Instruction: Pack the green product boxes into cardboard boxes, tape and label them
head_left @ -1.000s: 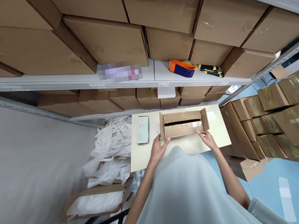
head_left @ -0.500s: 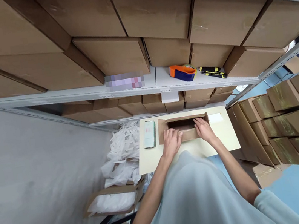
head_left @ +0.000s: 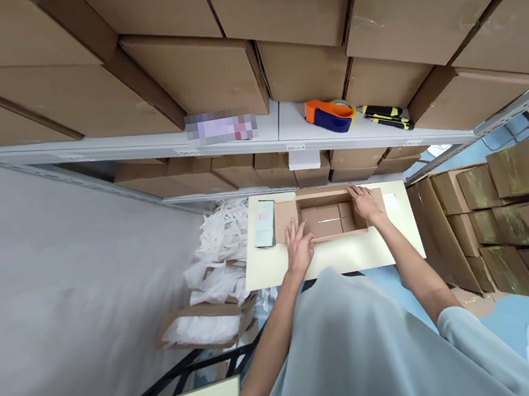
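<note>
An open cardboard box sits on a pale yellow tabletop, its side flaps folded outward and its inner floor showing, with a light line across it. My left hand grips the box at its near left corner, fingers somewhat apart over the left flap's fold and thumb by the front wall. At the right end, my right hand holds the wall near the far corner, with its fingers curled over the rim. A small pale green carton lies left of the box, partly beside the left flap.
Shelves of cartons rise behind the table. On one shelf lie an orange and blue tape dispenser and black-yellow cutters. White paper scraps are heaped at left. Stacked boxes stand at right. A white slip lies beside the box.
The box has tipped so that its opening faces up toward me and its floor shows. My left hand has moved to the left corner, my right hand to the far right rim.
</note>
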### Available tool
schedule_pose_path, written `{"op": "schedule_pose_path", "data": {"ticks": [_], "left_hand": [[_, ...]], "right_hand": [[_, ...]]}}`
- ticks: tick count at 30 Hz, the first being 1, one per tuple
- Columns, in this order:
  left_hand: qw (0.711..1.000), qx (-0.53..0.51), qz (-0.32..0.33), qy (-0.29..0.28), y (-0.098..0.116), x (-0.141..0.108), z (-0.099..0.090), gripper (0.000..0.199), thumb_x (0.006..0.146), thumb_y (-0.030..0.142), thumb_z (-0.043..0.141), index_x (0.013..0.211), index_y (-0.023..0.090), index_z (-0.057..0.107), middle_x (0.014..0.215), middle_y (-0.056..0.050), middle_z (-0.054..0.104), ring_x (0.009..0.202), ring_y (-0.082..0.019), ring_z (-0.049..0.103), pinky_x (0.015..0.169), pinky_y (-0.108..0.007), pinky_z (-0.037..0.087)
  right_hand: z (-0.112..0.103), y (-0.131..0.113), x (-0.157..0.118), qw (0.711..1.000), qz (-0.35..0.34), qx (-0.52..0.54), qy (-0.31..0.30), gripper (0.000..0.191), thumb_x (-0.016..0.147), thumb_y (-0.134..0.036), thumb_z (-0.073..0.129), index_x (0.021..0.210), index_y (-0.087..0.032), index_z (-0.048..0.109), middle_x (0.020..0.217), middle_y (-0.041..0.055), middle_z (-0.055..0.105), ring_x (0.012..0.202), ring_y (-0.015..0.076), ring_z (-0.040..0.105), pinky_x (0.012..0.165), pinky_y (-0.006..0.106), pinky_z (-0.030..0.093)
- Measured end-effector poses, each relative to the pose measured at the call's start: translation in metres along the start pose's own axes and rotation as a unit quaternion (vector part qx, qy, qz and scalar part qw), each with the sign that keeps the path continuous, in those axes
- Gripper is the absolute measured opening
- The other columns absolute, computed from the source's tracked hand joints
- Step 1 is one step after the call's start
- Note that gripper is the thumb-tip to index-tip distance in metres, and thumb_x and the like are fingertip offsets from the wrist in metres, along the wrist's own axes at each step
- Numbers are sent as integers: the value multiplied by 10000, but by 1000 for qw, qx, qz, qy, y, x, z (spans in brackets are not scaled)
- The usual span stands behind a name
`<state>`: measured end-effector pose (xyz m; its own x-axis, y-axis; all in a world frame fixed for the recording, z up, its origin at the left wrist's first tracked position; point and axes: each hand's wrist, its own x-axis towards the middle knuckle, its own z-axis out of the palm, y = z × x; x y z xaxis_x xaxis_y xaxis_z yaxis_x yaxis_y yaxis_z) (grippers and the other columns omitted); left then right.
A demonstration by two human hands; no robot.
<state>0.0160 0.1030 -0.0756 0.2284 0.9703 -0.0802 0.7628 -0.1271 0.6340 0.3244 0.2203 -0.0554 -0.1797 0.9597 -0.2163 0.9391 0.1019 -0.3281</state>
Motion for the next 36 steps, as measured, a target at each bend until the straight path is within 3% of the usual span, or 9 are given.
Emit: {"op": "schedule_pose_path", "data": {"ticks": [6,10,13,16,18,20,24,30,36], "left_hand": [[1000,-13,-9,-10,3,-7,0,247,866,214,855,1111,250,843,1776,-136,500,1758,-467,222,1392,-787,215],[992,-20,-93,82,6,-1,-11,686,877,493,905,1474,211,717,1842,-214,361,1754,-495,204,1395,-726,238],[961,4,-210,179,10,9,-22,728,895,474,873,1529,191,655,1787,-275,422,1715,-553,265,1347,-786,254],[952,3,-242,186,19,14,-31,452,947,314,759,1382,195,738,1516,-247,687,1510,-495,584,1306,-738,367],[955,3,-232,182,29,9,-32,354,948,188,666,1280,202,786,1347,-192,769,1345,-408,711,1279,-618,462],[954,9,-231,189,41,-3,-31,379,925,124,631,1249,209,806,1300,-162,786,1279,-365,743,1228,-528,530],[945,17,-240,224,64,-46,-29,415,932,145,657,1318,214,793,1358,-150,768,1290,-360,734,1196,-505,565],[909,4,-300,290,89,-143,-29,395,975,237,701,1363,222,769,1364,-133,754,1276,-342,737,1154,-475,591],[825,-34,-413,383,89,-260,-24,383,989,264,699,1364,258,776,1351,-102,759,1242,-329,747,1124,-444,602]], "right_hand": [[-13,2,-15,999,-27,-1,46,696,1045,-228,510,1736,-149,487,1859,164,364,1754,380,248,1398,633,218],[-13,6,-66,987,15,13,158,828,1048,-456,639,1760,-104,403,1909,253,102,1777,480,37,1378,722,171],[-3,15,-103,971,74,94,207,925,1034,-616,620,1751,-75,397,1873,339,108,1724,558,199,1311,758,299],[6,23,-123,957,90,201,188,905,1064,-661,485,1778,-115,374,1696,338,489,1397,474,667,1123,620,560],[7,24,-129,954,92,243,152,895,1080,-659,417,1791,-117,359,1258,244,786,969,386,788,930,525,625],[4,22,-132,954,91,254,128,919,1090,-665,383,1798,-80,336,815,112,769,686,341,713,794,471,601],[-6,15,-140,959,65,254,108,962,1091,-681,372,1808,-46,294,658,59,703,583,322,666,729,434,559],[-4,-3,-162,956,-23,286,68,765,1082,-647,405,1640,-176,631,1437,221,776,887,325,832,905,476,647],[20,-68,-186,953,-147,266,-10,659,1088,-609,449,1490,-181,749,1490,195,760,1271,376,791,1068,517,647]]}}
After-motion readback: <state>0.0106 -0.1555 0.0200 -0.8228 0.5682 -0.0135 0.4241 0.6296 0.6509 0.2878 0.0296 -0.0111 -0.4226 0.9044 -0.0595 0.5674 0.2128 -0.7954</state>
